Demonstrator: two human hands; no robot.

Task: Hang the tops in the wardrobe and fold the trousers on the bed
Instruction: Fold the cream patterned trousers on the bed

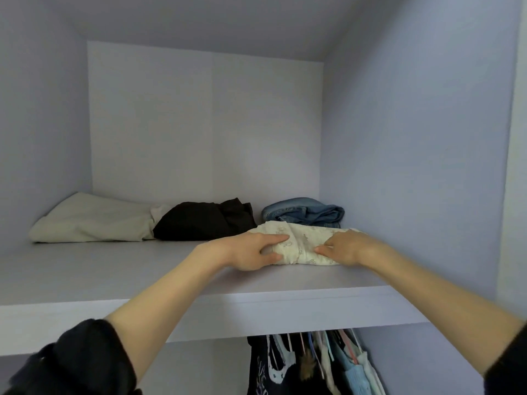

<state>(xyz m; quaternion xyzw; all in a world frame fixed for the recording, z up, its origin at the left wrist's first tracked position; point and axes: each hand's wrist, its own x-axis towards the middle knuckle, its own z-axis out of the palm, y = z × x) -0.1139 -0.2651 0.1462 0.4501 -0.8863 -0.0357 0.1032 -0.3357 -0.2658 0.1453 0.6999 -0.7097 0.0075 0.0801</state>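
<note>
Fingers of the left hand [251, 252] and right hand [346, 249] curled round a folded cream printed fabric bundle [302, 246] lying on the pale lilac wardrobe shelf [114, 275], just before folded blue jeans [305, 213]. Stowing folded trousers seemed in hand; next, letting go cleanly.

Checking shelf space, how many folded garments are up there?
4: beige one far left, black one beside it, jeans back right, cream patterned one in front of them.

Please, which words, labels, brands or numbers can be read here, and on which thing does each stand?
None can be read.
Pale print on the dark hanging top: too blurred to read.
Faint pattern on the cream folded garment: no legible letters.
</note>
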